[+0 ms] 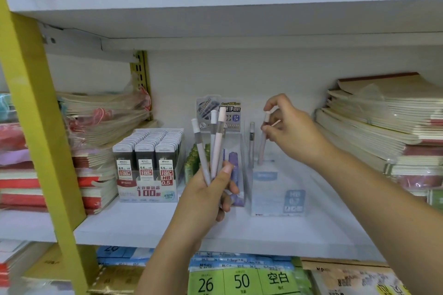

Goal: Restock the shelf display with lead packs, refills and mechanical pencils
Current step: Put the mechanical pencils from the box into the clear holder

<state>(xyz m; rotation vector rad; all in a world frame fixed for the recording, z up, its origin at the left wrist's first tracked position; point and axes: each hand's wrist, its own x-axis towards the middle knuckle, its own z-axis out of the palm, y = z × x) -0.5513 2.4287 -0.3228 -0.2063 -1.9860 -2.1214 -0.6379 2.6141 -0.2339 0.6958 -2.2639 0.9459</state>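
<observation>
Your left hand [211,189] is in the middle of the frame, low down. Its fingers are curled tight around three mechanical pencils [212,146]. The pencils stand almost straight up, long way up and down, with their caps at the top. They fan out a little. They are thin, round and smooth, in soft grey, white and pink.

Your right hand [287,132] is a bit to the right of the middle. Its thumb and first fingers pinch the cap end of a pink pencil [263,143]. That pencil also stands up, leaning a little, with its low end inside a clear plastic box [275,189]. A grey pencil [251,143] stands in the box just beside it.

To the left of the middle sits a box of lead packs [147,165]. The packs are flat, dark and small, set in neat rows.

All of it rests on a white shelf [143,223]. Stacks of notebooks [383,122] lie flat at the right side, wrapped in shiny plastic.
</observation>
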